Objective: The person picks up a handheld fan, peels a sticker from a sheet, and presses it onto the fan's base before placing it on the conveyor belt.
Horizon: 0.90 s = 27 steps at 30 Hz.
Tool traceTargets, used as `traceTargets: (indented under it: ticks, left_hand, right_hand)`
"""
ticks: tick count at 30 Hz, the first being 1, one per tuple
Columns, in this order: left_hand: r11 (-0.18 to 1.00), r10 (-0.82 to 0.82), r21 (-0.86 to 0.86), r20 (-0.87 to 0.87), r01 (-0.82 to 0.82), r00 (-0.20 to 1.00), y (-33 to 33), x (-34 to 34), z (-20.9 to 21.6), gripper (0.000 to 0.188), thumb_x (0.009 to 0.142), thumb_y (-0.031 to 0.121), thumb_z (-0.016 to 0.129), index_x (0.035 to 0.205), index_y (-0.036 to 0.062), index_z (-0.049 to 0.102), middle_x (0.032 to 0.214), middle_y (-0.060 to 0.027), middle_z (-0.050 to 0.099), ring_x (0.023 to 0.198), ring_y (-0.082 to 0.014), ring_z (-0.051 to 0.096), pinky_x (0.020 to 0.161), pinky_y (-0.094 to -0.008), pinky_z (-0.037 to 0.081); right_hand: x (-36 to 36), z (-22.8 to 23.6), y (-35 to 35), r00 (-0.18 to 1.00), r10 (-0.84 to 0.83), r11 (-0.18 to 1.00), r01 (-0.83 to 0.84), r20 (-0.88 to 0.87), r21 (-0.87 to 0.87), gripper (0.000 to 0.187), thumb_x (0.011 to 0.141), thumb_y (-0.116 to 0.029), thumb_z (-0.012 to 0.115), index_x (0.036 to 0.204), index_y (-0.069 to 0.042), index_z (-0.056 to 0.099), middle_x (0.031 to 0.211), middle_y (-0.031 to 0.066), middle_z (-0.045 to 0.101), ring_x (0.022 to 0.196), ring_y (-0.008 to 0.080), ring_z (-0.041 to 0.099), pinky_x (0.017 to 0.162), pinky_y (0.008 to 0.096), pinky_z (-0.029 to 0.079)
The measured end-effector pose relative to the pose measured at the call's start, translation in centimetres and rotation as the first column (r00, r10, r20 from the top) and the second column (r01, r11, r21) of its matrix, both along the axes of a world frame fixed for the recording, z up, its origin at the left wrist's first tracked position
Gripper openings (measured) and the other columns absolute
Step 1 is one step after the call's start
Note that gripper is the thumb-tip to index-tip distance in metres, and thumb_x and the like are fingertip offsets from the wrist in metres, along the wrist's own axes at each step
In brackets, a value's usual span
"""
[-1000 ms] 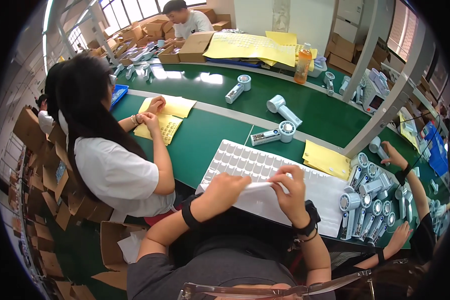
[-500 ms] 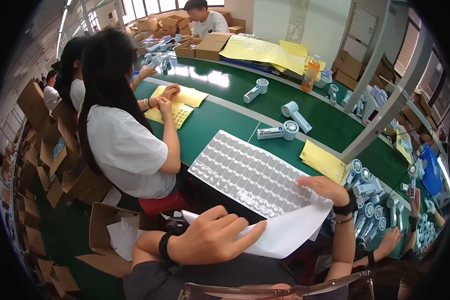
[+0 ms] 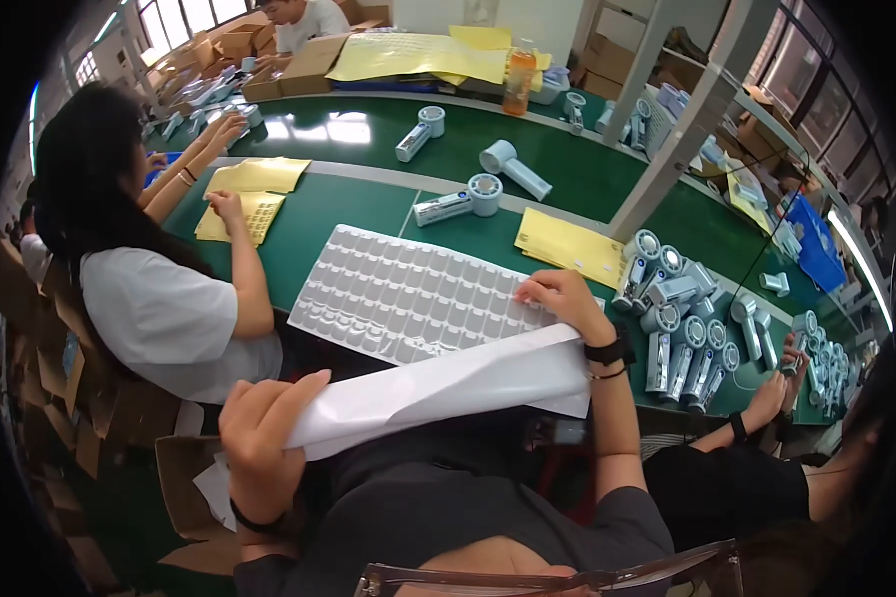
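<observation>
A white sheet of grey rounded labels (image 3: pixel 408 289) lies at the near edge of the green table, in front of me. My left hand (image 3: pixel 264 428), at the lower left, is closed on the edge of a white paper (image 3: pixel 438 383). That paper stretches folded and lifted across to the sheet's right side, beneath my right forearm. My right hand (image 3: pixel 565 301) rests on the right part of the label sheet, its slightly bent fingers touching the surface. Whether the paper is still joined to the sheet there is hidden.
Yellow sheets (image 3: pixel 572 244) lie beyond my right hand. Several light-blue handheld fans (image 3: pixel 682 348) are heaped to the right; another fan (image 3: pixel 483 194) lies behind the label sheet. Co-workers sit at both sides. A metal post (image 3: pixel 682 139) and an orange bottle (image 3: pixel 519 80) stand farther back.
My left hand has moved left, drawing the white paper out into a long folded strip. My right hand stays on the label sheet, its fingers more bent. The view has shifted right.
</observation>
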<state>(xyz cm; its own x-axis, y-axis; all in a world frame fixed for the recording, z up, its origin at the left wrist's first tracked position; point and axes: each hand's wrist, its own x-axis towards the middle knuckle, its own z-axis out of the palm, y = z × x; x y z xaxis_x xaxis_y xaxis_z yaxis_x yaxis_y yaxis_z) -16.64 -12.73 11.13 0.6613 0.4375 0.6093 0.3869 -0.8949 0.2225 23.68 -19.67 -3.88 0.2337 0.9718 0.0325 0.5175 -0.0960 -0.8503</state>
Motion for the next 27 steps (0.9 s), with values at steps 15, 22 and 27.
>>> traceTargets:
  ticks: [15,22,27]
  left_hand:
    - [0.365,0.748,-0.871,0.063,-0.330,0.661,-0.2,-32.2,-7.6,0.031,0.087,0.014,0.068,0.112,-0.0030,0.063,0.095,-0.0039,0.067,0.089,-0.0104,0.058,0.080,-0.0275,0.047]
    - [0.275,0.958,-0.932,0.287,-0.235,-0.017,-15.3,-48.9,-23.3,0.036,0.085,0.007,0.061,0.119,-0.0023,0.060,0.099,-0.0069,0.069,0.083,-0.0153,0.063,0.072,-0.0287,0.050]
    - [-0.085,0.901,-0.864,0.147,-0.497,-0.409,-15.5,-56.1,-30.5,0.033,0.081,0.001,0.055,0.112,-0.0034,0.064,0.097,-0.0090,0.068,0.077,-0.0185,0.065,0.065,-0.0331,0.052]
  right_hand:
    - [1.3,-2.3,-0.1,0.980,-0.059,0.995,0.074,-0.190,0.073,0.032,0.099,-0.020,0.054,0.085,0.004,0.068,0.079,0.0066,0.068,0.073,0.0136,0.064,0.071,0.0246,0.050]
    - [3.1,-3.9,-0.1,0.978,-0.037,0.997,0.052,-0.207,0.065,0.032,0.102,-0.021,0.050,0.089,0.004,0.065,0.081,0.0095,0.068,0.074,0.0149,0.065,0.073,0.0245,0.051]
    - [4.2,-5.2,0.2,0.971,-0.075,0.994,0.091,-0.226,0.061,0.031,0.102,-0.023,0.049,0.093,0.003,0.064,0.083,0.0090,0.068,0.075,0.0140,0.065,0.073,0.0239,0.051]
